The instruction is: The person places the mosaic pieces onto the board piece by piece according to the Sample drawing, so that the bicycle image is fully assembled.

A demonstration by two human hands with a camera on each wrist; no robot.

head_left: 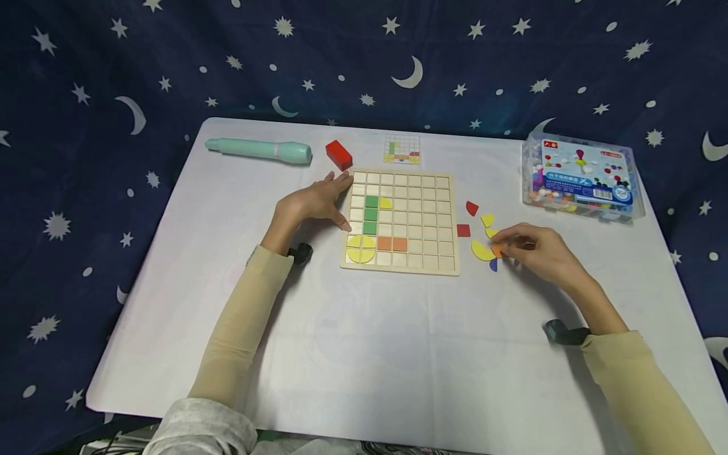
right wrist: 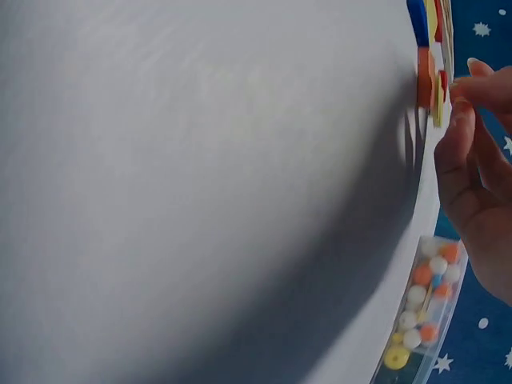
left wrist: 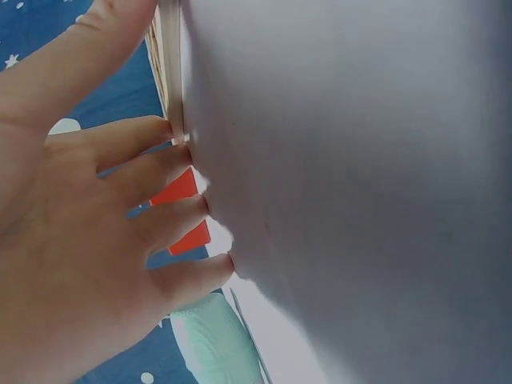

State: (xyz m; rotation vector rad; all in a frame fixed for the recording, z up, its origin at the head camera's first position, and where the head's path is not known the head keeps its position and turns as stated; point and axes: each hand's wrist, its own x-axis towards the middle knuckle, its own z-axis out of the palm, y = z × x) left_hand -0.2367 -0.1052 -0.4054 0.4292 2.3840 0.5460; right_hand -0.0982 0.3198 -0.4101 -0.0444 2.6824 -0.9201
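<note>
A wooden grid board [head_left: 423,221] lies flat on the table, with green squares [head_left: 371,214], orange squares [head_left: 392,244], a yellow quarter piece [head_left: 385,203] and yellow pieces forming a circle [head_left: 361,249] in it. My left hand [head_left: 315,201] rests at the board's left edge, fingers spread and straight. To the board's right, my right hand [head_left: 540,251] pinches an orange tile [head_left: 497,251] between thumb and fingertips, low over the loose pieces. Around it lie a yellow half circle [head_left: 482,251], a blue piece [head_left: 493,265], smaller yellow pieces [head_left: 487,220], a red quarter piece [head_left: 472,208] and a red square [head_left: 463,230].
Behind the board lie a pattern card [head_left: 401,149] and a red block [head_left: 339,155]. A mint-green tube-shaped object [head_left: 258,150] is at the back left. At the back right stands a clear plastic box [head_left: 582,177] of coloured balls. A starry cloth [head_left: 341,57] hangs behind the table.
</note>
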